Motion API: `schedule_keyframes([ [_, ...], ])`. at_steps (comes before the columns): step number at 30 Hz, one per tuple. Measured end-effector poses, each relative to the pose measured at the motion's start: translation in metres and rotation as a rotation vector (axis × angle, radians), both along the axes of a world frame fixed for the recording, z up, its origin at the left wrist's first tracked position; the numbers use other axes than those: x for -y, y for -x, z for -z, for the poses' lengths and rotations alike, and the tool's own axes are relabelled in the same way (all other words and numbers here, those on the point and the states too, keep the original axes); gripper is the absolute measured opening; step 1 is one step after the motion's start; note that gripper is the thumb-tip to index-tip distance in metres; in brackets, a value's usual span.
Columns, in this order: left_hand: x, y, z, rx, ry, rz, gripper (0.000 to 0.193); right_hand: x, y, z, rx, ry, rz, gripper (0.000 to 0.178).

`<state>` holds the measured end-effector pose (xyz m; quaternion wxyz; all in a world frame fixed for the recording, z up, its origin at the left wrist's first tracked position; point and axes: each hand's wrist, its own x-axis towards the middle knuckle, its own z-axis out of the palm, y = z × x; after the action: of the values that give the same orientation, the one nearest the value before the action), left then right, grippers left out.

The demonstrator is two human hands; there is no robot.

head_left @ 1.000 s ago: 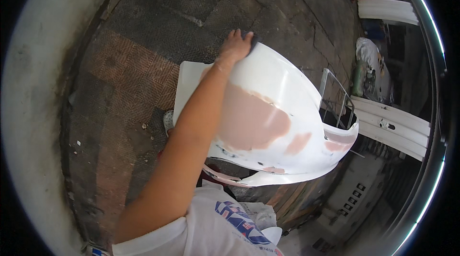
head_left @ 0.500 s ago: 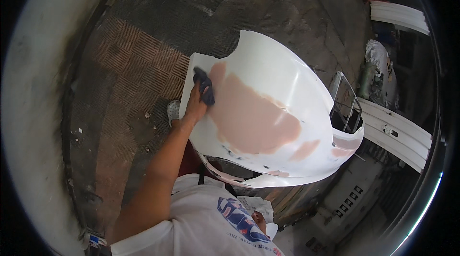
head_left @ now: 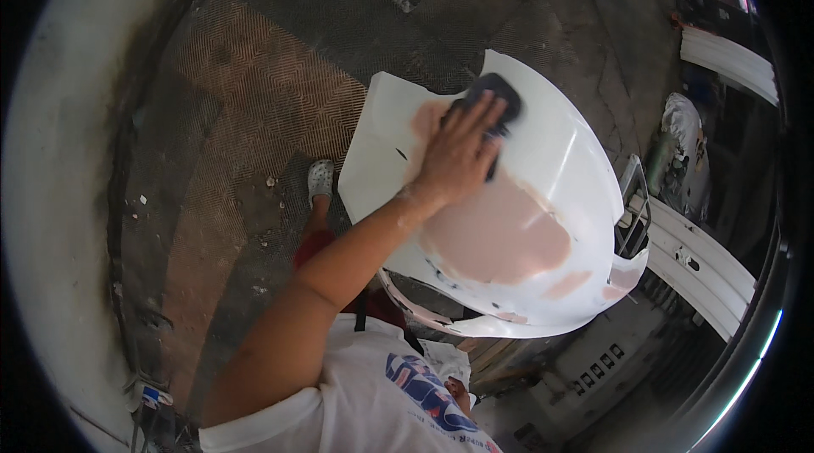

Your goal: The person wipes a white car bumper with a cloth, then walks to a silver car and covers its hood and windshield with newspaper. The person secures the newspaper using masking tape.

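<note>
A white car bumper cover [head_left: 560,139] with pinkish, sanded-looking patches stands in front of me, its curved face turned up. My left hand [head_left: 462,152] lies on its upper part, fingers pressing a dark, bunched cloth [head_left: 496,101] against the surface. The cloth covers the zone where a pink patch meets white paint, and its edges are blurred by motion. Low beside my shirt, my right hand [head_left: 458,390] shows only in part. Its fingers look curled, close to a white printed sheet [head_left: 445,358]; what they hold, if anything, is hidden.
Behind the bumper's right end stands a metal frame [head_left: 634,207]. Long white panels [head_left: 695,258] lie farther right, near a silvery wrapped bundle [head_left: 682,127]. A pale wall or panel [head_left: 76,199] curves along the left. My clog [head_left: 320,182] rests on the dark, patterned floor [head_left: 254,72].
My left hand has swept the cloth from the bumper's left edge rightward and a little up across the pink patch. The bumper sits slightly farther right in view. My right hand stays low.
</note>
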<state>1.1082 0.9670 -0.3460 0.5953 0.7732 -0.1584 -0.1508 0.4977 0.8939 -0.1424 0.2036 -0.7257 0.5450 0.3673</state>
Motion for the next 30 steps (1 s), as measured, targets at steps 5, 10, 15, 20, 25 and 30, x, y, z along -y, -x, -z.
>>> schedule_keyframes([
  [5,-0.007,-0.010,0.164,-0.370,-0.125,0.012,0.065,0.005,0.021,0.020,-0.023,-0.026,-0.051,0.035],
  [10,0.006,-0.038,0.291,-0.541,-0.234,0.077,0.069,0.002,-0.011,0.045,-0.099,-0.045,0.044,0.035],
  [15,0.003,-0.058,0.401,-0.712,-0.323,0.068,0.074,0.000,-0.029,0.046,-0.185,-0.061,0.098,0.035],
  [20,-0.037,-0.014,0.430,-0.883,-0.174,0.034,0.076,-0.009,-0.017,0.023,-0.224,-0.081,0.135,0.035],
  [25,-0.070,0.076,0.366,-0.611,-0.028,-0.128,0.072,-0.008,0.011,-0.008,-0.181,-0.114,0.096,0.035],
  [30,-0.073,0.135,0.158,-0.273,0.009,0.001,0.064,0.027,0.002,0.007,-0.194,-0.127,0.071,0.034],
])
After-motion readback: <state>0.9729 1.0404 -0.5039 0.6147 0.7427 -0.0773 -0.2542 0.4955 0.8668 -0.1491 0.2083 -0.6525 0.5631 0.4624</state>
